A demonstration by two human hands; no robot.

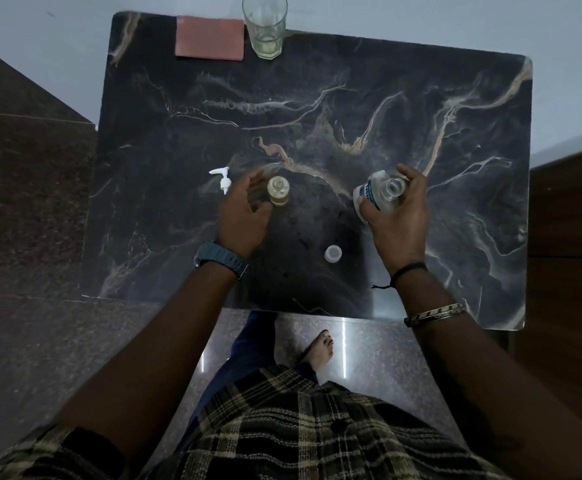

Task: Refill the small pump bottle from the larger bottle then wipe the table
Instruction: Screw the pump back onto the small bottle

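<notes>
The small bottle [278, 191] stands upright and uncapped on the dark marble table [317, 116], with yellowish liquid inside. My left hand [242, 211] hovers just left of it, fingers apart, not gripping it. Its white pump head [222, 178] lies on the table to the left of that hand. My right hand [398, 216] is wrapped around the larger clear bottle [381, 194], which is open and has a blue-and-white label. The larger bottle's white cap [333, 253] rests on the table between my hands, nearer to me.
A pink folded cloth [209, 38] lies at the table's far edge. Beside it stands a tall drinking glass [265, 26] with a little liquid. The table's near edge sits above my bare foot [320, 351] on the stone floor.
</notes>
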